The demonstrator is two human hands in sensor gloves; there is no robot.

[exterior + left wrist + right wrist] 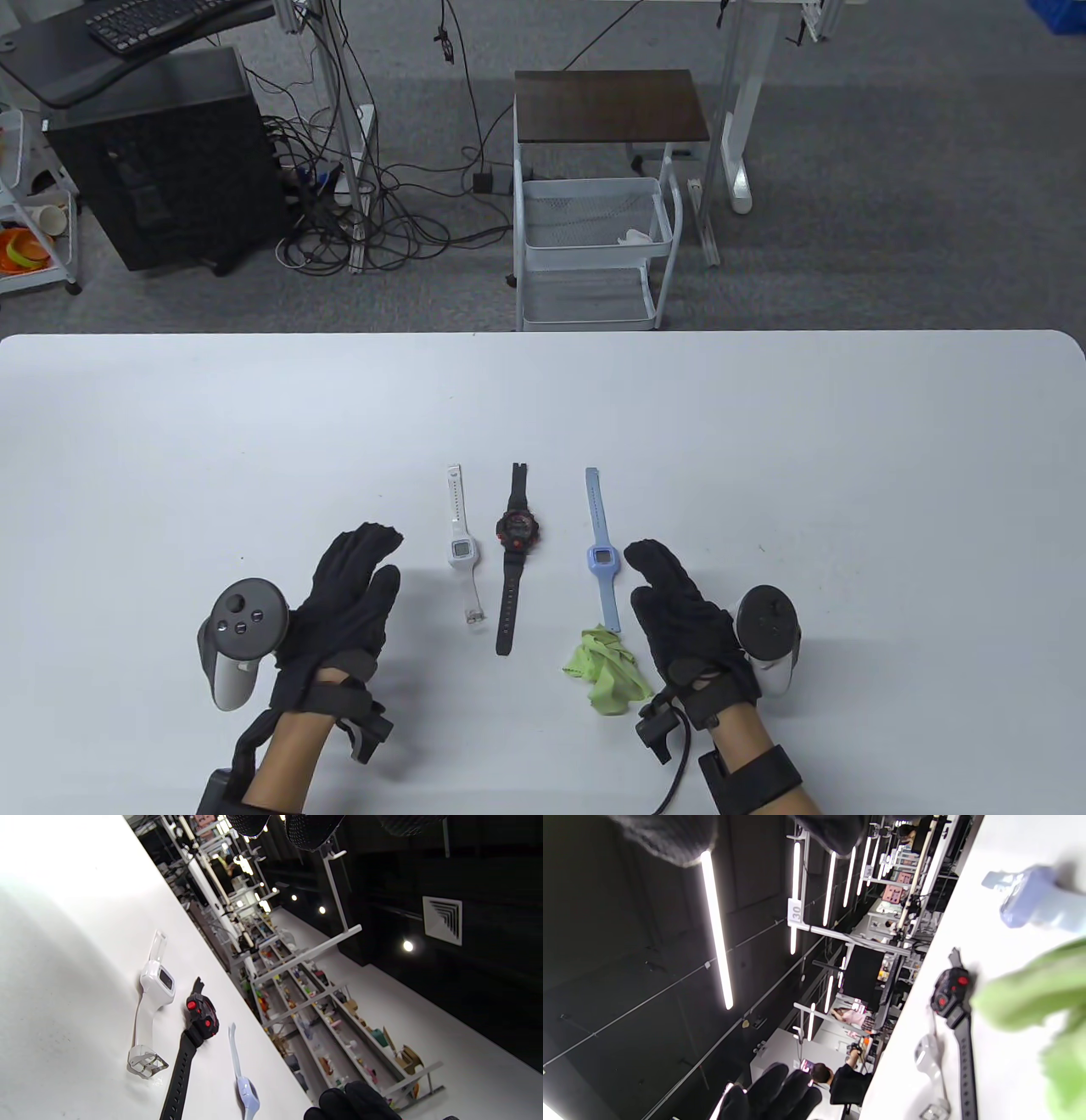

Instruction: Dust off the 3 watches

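Note:
Three watches lie side by side, straps flat, on the white table [764,441]: a white watch [461,548] [155,984] on the left, a black watch with red buttons [516,543] [199,1018] [950,993] in the middle, and a light blue watch [601,556] [246,1090] [1031,899] on the right. A crumpled green cloth [607,671] [1031,993] sits just below the blue watch. My left hand [352,586] rests left of the white watch, fingers straight, holding nothing. My right hand [679,603] lies right of the blue watch and the cloth, fingers relaxed and empty.
Beyond the table's far edge stand a white wire cart [594,255] with a dark top, a black computer tower [161,161] and tangled cables [365,212] on the floor.

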